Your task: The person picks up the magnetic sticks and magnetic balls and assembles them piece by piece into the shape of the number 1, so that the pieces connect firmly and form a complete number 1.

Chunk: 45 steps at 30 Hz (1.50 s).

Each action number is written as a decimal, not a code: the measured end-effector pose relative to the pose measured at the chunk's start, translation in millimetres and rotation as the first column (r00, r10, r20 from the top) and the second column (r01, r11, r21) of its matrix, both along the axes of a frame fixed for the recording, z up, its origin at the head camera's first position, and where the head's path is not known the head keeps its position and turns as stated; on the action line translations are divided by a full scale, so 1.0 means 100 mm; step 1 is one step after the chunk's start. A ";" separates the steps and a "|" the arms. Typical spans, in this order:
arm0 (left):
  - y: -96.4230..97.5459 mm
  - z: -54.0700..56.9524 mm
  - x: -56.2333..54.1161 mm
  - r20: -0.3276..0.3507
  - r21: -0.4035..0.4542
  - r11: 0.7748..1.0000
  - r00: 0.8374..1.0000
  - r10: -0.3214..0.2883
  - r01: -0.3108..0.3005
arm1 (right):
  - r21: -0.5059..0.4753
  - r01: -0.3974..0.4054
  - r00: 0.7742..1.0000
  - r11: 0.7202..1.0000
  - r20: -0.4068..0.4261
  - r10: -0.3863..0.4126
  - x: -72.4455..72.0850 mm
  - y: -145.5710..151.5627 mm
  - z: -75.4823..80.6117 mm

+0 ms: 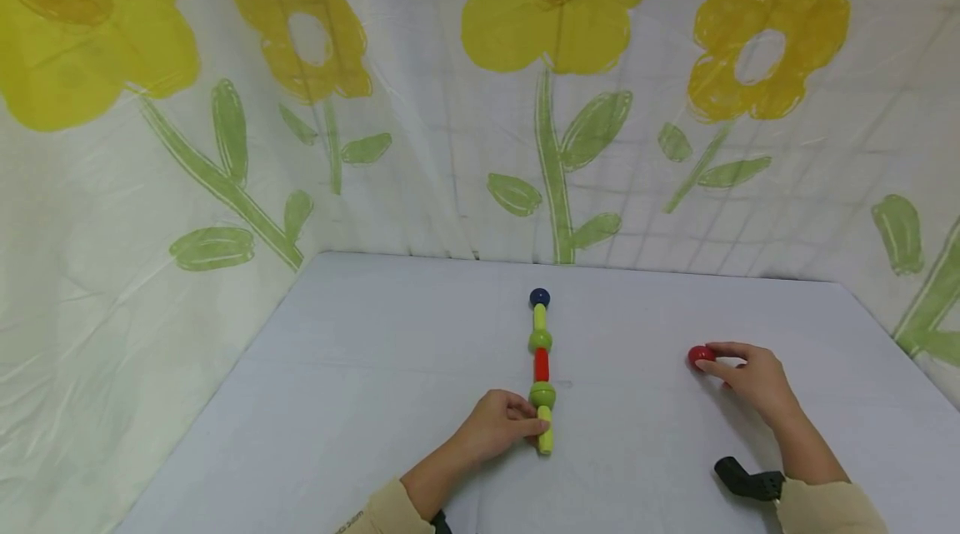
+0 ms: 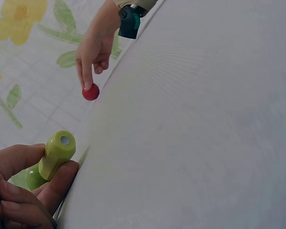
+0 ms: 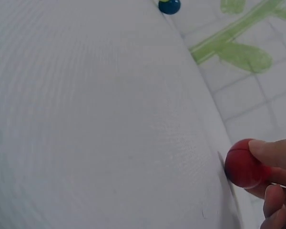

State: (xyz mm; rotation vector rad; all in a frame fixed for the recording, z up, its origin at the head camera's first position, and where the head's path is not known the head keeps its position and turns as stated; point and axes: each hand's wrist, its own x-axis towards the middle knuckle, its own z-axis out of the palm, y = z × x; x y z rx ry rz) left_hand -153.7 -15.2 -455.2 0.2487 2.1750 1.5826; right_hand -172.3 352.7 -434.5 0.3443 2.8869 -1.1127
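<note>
My left hand [image 1: 497, 426] pinches a yellow-green rod [image 1: 546, 438] between thumb and fingers. That rod is the near end of a straight chain: a green ball [image 1: 542, 395], a red rod [image 1: 542, 365], a second green ball [image 1: 540, 340], another yellow-green rod [image 1: 540, 316] and a dark blue ball [image 1: 539, 297] at the far end. In the left wrist view the held rod [image 2: 57, 155] shows a round silvery spot on its end face. Off to the right, my right hand [image 1: 756, 384] holds a red ball [image 3: 244, 163] between thumb and fingers.
A white-covered table [image 1: 360, 334] lies under both hands. Behind it hangs a white curtain [image 1: 420, 142] printed with yellow flowers and green leaves. A black device [image 1: 748, 481] is strapped at the right wrist, by the beige sleeve [image 1: 828, 507].
</note>
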 end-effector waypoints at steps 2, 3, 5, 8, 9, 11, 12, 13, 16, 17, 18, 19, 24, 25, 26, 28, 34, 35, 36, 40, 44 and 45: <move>0.00 0.00 0.00 -0.001 -0.003 1.000 1.000 0.001 -0.001 | 0.007 0.006 1.000 1.000 -0.005 -0.006 0.00 0.01 -0.01; 0.00 0.00 0.00 -0.002 -0.004 1.000 1.000 0.001 -0.001 | 0.010 0.008 1.000 1.000 -0.008 -0.008 0.00 0.01 -0.01; 0.00 0.00 0.00 -0.002 -0.005 1.000 1.000 -0.001 0.001 | 0.019 0.013 1.000 1.000 -0.018 -0.013 0.00 0.01 -0.01; 0.00 -0.01 -0.01 -0.006 -0.002 1.000 1.000 -0.001 0.001 | 0.028 0.024 0.999 0.999 -0.029 -0.024 0.01 -0.01 -0.01; 0.00 -0.01 -0.01 -0.007 -0.001 1.000 1.000 -0.001 0.001 | 0.027 0.028 0.999 0.999 -0.029 -0.027 0.01 -0.01 0.00; 0.00 -0.02 -0.01 -0.011 0.002 1.000 1.000 -0.001 0.001 | 0.025 0.038 0.999 0.999 -0.020 -0.037 0.02 -0.03 0.02; 0.00 -0.02 -0.02 -0.013 0.004 1.000 1.000 0.000 0.000 | 0.020 0.042 0.999 0.999 -0.012 -0.042 0.03 -0.03 0.04; 0.00 -0.02 -0.02 -0.013 0.004 1.000 1.000 0.000 0.000 | 0.016 0.048 0.999 0.999 -0.004 -0.048 0.04 -0.04 0.05; 0.00 -0.02 -0.02 -0.013 0.003 1.000 1.000 -0.001 0.001 | -0.029 0.064 0.998 0.998 0.022 -0.063 0.07 -0.06 0.09; 0.00 -0.01 -0.02 -0.013 0.003 1.000 1.000 -0.001 0.001 | -0.050 0.072 0.997 0.996 0.034 -0.071 0.08 -0.06 0.09; 0.00 -0.01 -0.02 -0.012 0.002 1.000 1.000 -0.002 0.002 | -0.073 0.076 0.996 0.994 0.044 -0.073 0.10 -0.07 0.10; 0.01 0.00 -0.02 -0.011 -0.001 1.000 1.000 -0.003 0.003 | -0.098 0.079 0.996 0.992 0.053 -0.074 0.11 -0.08 0.11; 0.01 0.02 -0.01 0.001 -0.014 1.000 1.000 -0.006 0.006 | -0.234 0.076 0.994 0.969 0.091 -0.056 0.18 -0.16 0.12; 0.00 0.03 -0.01 0.004 -0.016 1.000 1.000 -0.007 0.007 | -0.263 0.076 0.994 0.962 0.097 -0.052 0.19 -0.18 0.12; 0.00 0.03 -0.01 0.006 -0.017 1.000 1.000 -0.007 0.007 | -0.291 0.076 0.993 0.954 0.104 -0.048 0.21 -0.21 0.11; 0.00 0.04 -0.01 0.007 -0.018 1.000 1.000 -0.007 0.007 | -0.337 0.081 0.992 0.938 0.117 -0.044 0.23 -0.27 0.10; -0.01 0.04 -0.01 0.009 -0.022 1.000 1.000 0.000 0.000 | -0.416 0.077 0.989 0.906 0.149 -0.015 0.33 -0.53 0.04; -0.01 0.04 -0.01 0.010 -0.024 1.000 1.000 0.000 0.000 | -0.419 0.077 0.988 0.905 0.155 -0.012 0.34 -0.58 0.02; -0.01 0.04 -0.01 0.010 -0.029 1.000 1.000 0.001 -0.001 | -0.422 0.078 0.987 0.903 0.162 -0.009 0.35 -0.62 0.00; -0.01 0.05 0.00 0.011 -0.038 0.999 1.000 0.003 -0.002 | -0.423 0.074 0.981 0.903 0.192 0.009 0.40 -0.76 -0.05; 0.00 0.05 0.00 0.017 -0.035 0.999 1.000 0.007 -0.006 | -0.424 0.042 0.983 0.905 0.177 0.038 0.45 -0.82 -0.04; 0.00 0.05 0.01 0.018 -0.034 0.999 1.000 0.008 -0.008 | -0.425 0.035 0.984 0.905 0.174 0.044 0.47 -0.82 -0.03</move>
